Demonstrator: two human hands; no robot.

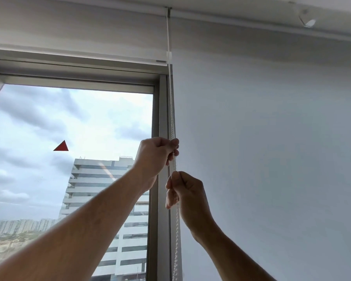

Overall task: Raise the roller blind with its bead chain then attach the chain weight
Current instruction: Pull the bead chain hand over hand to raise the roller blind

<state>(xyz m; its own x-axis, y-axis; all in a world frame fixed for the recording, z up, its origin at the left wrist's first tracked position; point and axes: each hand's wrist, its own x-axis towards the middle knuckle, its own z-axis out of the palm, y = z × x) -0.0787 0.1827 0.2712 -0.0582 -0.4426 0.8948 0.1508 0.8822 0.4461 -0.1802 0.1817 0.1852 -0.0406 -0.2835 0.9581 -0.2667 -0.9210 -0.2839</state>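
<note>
The white roller blind [79, 33] hangs rolled up high, its bottom bar [109, 58] just above the window frame. A white bead chain [171, 110] drops from the bracket at the blind's right end down along the window's right edge. My left hand [156, 157] is shut on the chain at about mid-height. Just below it, my right hand [186, 193] is shut on the same chain. A small white clip-like piece [168, 56] sits on the chain near the bottom bar. The chain continues below my hands to the bottom edge of the view.
The grey window frame [160, 179] stands right behind the chain, with glass and a red triangle sticker [61, 146] to the left. A plain white wall [272, 138] fills the right side. A white fitting [307, 20] is mounted near the ceiling.
</note>
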